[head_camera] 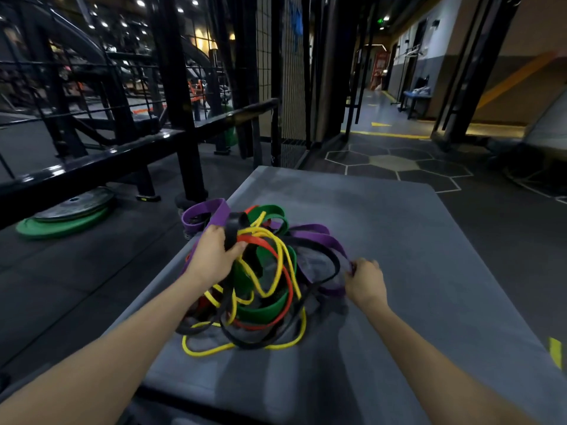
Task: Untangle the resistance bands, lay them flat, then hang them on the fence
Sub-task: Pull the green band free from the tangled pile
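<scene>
A tangle of resistance bands (260, 277) is being worked on the grey mat (399, 240), heaped near the mat's left edge. A black band (234, 230) is being gripped at the top of the heap by the left hand (214, 259), fingers curled round it. A purple band (325, 240) is being pinched at the heap's right side by the right hand (365, 280), fingers closed on the strap end. Yellow band (276, 271), red band (276, 250) and green band (267, 305) are being left looped through the middle.

Judged: bands are soft, stretchy, light (likely grippy rubber, so loops may be snagging rather than sliding). Hold is best taken at a free outer loop, one colour being drawn out at a time. The mesh fence (291, 87) is standing beyond the mat's far edge.
</scene>
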`<state>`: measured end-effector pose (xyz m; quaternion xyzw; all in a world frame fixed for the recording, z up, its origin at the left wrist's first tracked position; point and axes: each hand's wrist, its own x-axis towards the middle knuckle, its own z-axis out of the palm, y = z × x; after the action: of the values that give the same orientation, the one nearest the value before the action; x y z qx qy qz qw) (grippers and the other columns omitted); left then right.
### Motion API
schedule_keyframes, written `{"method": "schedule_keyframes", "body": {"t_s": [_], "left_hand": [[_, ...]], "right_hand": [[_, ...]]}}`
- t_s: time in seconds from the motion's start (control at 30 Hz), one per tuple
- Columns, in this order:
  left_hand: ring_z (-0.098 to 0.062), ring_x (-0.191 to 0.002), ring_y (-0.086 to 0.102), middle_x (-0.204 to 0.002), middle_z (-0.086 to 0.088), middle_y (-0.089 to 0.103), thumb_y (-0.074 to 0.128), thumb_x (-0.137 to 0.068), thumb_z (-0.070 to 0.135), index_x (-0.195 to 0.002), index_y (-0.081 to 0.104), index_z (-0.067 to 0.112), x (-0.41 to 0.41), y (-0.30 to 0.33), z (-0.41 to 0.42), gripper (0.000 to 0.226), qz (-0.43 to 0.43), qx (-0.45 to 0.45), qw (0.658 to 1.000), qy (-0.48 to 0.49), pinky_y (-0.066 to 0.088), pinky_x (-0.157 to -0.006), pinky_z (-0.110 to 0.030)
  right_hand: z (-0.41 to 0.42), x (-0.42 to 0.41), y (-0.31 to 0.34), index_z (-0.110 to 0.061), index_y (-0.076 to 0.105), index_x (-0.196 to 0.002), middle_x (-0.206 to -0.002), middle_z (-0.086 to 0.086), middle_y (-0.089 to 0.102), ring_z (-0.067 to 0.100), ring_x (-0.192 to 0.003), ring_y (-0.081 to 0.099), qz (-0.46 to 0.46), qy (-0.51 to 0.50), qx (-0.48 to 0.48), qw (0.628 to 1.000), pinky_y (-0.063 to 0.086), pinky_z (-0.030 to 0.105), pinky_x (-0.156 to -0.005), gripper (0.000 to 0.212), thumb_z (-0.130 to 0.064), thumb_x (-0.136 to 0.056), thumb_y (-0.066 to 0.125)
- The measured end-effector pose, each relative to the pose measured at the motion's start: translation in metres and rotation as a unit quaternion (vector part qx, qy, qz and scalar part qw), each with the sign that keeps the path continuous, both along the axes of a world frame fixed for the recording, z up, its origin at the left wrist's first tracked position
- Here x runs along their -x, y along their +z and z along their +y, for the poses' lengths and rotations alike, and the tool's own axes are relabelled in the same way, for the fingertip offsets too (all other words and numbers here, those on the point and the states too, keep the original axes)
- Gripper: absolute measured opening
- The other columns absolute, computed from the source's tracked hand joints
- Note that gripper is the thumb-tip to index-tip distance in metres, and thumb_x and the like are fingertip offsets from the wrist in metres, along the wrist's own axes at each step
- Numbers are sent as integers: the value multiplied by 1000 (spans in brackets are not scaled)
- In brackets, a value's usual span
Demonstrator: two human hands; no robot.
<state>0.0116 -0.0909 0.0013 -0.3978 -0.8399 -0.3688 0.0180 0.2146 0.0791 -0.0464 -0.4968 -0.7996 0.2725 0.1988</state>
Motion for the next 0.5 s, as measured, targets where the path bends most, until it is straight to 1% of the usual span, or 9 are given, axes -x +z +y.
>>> {"method": "schedule_keyframes", "body": {"t_s": [0.03,0.07,0.1,0.17,0.23,0.3,0.37,0.43,0.5], "left_hand": [[-25,-77,53,-81,-10,54,61,-88,25,-82,54,0,2,0,0,26,-15,-8,1000,19,30,-61,-26],[-27,-78,57,-83,-11,59,60,-89,26,-85,56,0,6,-2,0,27,-26,-8,999,31,35,-63,-30],[-28,-80,59,-87,-12,63,58,-89,28,-89,58,2,7,-4,-1,26,-29,-6,999,35,41,-66,-33],[-27,-81,60,-88,-13,66,56,-91,27,-94,59,4,5,-5,-3,23,-36,-4,999,34,45,-70,-37],[-25,-79,60,-86,-12,67,55,-92,24,-95,59,6,3,-5,-5,19,-44,-8,999,24,45,-68,-35],[-25,-78,60,-85,-12,66,55,-93,23,-94,58,7,0,-3,-7,17,-49,-10,999,14,44,-68,-34],[-26,-74,58,-78,-11,63,55,-93,24,-90,56,6,1,-2,-9,19,-52,-3,999,9,42,-65,-34],[-23,-62,49,-65,-9,50,54,-93,26,-78,48,6,5,-6,-9,25,-66,9,998,8,35,-58,-32],[-22,-58,44,-61,-6,44,54,-92,29,-74,44,6,10,-11,-8,31,-100,4,995,4,33,-57,-33]], "right_hand": [[-1,2,1,3,54,-104,-115,18,46,35,-104,45,-9,7,-25,1000,43,34,-76,20,-12,-92,49],[-3,5,2,3,53,-109,-120,17,42,35,-112,39,-16,16,-50,998,41,38,-85,25,-16,-93,49],[-7,8,4,2,52,-111,-121,16,40,34,-116,35,-19,26,-78,996,39,39,-89,27,-19,-94,49],[-12,17,1,0,54,-109,-118,17,43,34,-116,36,-33,67,-105,992,40,38,-91,24,-17,-92,50],[-13,24,-9,-3,56,-108,-115,18,47,36,-117,39,-93,121,-92,984,37,37,-95,24,-15,-88,49],[-15,26,-13,-8,56,-116,-121,17,44,37,-119,37,-156,163,-60,973,32,35,-100,32,-16,-88,45],[-19,28,-12,-10,60,-114,-120,17,47,33,-120,36,-176,189,-47,965,26,31,-99,43,-27,-84,33],[-20,25,-6,-9,63,-107,-117,17,51,30,-119,37,-179,210,-35,961,23,29,-96,55,-34,-75,26],[-18,15,-4,-11,59,-118,-121,15,46,30,-120,35,-193,239,-25,951,23,29,-101,45,-32,-85,39]]}}
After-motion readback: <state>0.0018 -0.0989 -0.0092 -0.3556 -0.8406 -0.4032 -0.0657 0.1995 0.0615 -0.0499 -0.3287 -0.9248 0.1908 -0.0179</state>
